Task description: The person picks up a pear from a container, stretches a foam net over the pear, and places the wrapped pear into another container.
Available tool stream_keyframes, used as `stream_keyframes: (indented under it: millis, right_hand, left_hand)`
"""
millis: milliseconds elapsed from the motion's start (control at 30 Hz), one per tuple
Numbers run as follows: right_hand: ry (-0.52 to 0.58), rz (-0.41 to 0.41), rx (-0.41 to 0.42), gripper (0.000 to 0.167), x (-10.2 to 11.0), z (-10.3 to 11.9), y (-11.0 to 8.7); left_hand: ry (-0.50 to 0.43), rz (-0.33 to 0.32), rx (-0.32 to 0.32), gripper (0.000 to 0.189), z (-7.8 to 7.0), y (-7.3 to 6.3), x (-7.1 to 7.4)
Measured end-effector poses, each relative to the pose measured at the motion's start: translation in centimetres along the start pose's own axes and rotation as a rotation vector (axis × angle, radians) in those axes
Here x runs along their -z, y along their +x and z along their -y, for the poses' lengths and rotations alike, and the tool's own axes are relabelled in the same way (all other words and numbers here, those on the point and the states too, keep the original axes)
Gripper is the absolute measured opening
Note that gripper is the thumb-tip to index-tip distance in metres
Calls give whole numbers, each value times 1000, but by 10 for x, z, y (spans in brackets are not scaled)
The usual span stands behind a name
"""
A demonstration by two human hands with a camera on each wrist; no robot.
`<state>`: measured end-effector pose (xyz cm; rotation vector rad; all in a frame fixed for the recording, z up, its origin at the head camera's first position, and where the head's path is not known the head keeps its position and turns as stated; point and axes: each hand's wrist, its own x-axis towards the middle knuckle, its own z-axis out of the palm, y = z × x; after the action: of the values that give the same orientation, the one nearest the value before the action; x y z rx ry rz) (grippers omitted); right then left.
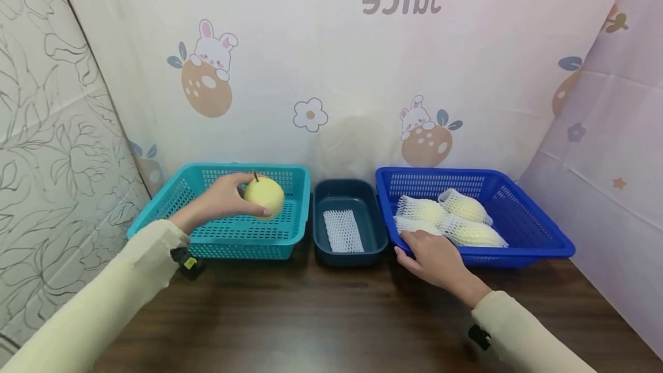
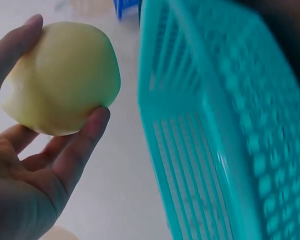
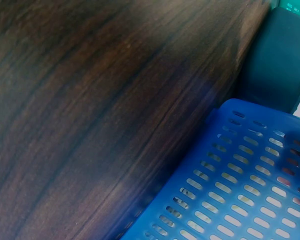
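Observation:
My left hand (image 1: 223, 195) grips a bare yellow pear (image 1: 265, 196) with a dark stem, held up above the teal basket (image 1: 297, 235). In the left wrist view, thumb and fingers go round the pear (image 2: 65, 75) beside the basket's wall. My right hand (image 1: 435, 255) lies over the front left corner of the blue basket (image 1: 538, 229). Its fingers reach toward a pear in white foam netting (image 1: 414, 225); whether they grip it is hidden. Through the slots in the right wrist view, parts of fingers (image 3: 288, 171) show behind the basket's wall.
Between the baskets stands a dark blue-green bin (image 1: 349, 259) with a flat white foam net (image 1: 343, 232) inside. More netted pears (image 1: 466, 207) lie in the blue basket. The baskets stand on a dark wooden table (image 1: 321, 315) against a printed cloth backdrop (image 1: 352, 73).

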<state>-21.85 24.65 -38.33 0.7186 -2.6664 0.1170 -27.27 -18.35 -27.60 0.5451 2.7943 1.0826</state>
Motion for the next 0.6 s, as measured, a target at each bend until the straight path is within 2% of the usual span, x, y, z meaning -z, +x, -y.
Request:
stream_keyframes:
  millis: [233, 433, 600]
  right_hand:
    - [3, 14, -11, 37, 0, 0, 1]
    - [10, 15, -17, 37, -1, 1, 0]
    - [5, 1, -16, 34, -2, 2, -1]
  left_hand:
    - [-53, 19, -88, 76, -25, -17, -33]
    - [-82, 26, -161, 75, -31, -27, -63]
    - [-111, 79, -234, 74, -34, -32, -87]
